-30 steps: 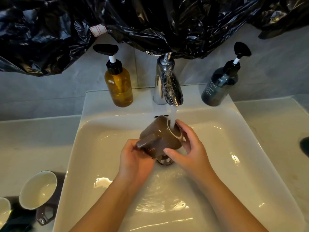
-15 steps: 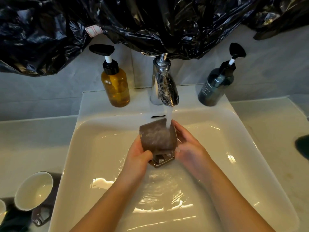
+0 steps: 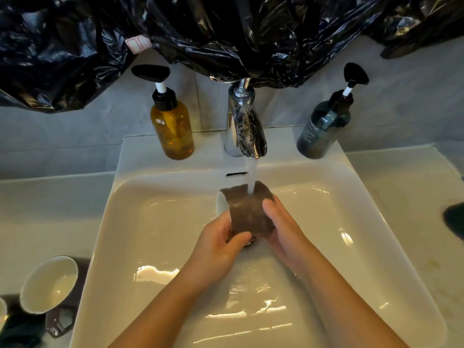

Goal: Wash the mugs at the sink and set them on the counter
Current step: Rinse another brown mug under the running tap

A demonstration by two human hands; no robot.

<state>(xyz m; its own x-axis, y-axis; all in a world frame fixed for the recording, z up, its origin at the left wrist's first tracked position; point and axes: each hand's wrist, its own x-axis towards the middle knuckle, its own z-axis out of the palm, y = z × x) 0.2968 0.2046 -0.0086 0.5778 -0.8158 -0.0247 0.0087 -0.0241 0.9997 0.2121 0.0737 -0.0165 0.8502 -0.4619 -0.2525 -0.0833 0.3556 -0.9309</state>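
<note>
mug point(image 3: 248, 214) rolled rim-left | brown, white inside | both hands gripping

A brown ceramic mug with a white inside point(image 3: 248, 213) lay on its side under the running water above the white basin sink point(image 3: 155, 222), mouth turned left, while a second white-lined brown mug point(image 3: 49, 285) stood on the pale counter point(image 3: 45, 217) at the left
</note>
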